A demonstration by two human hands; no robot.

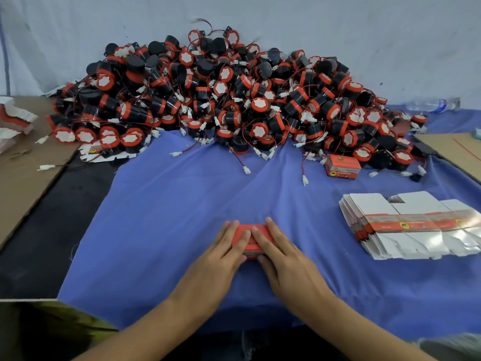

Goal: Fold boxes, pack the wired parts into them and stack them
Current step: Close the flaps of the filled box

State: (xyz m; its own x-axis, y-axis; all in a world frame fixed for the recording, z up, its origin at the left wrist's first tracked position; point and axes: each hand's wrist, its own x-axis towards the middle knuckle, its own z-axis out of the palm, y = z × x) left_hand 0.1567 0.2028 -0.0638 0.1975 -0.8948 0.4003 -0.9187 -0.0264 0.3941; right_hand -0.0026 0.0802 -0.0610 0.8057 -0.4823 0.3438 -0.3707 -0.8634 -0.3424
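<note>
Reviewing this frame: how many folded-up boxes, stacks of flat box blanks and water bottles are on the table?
Folded boxes: 2, near box and box beside heap
Flat blank stacks: 2, right stack and left stack
Water bottles: 1, bottle
Total: 5
Wired parts: too many to count.

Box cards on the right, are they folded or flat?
Flat: the box cards lie unfolded in a fanned pile on the blue cloth.
</note>
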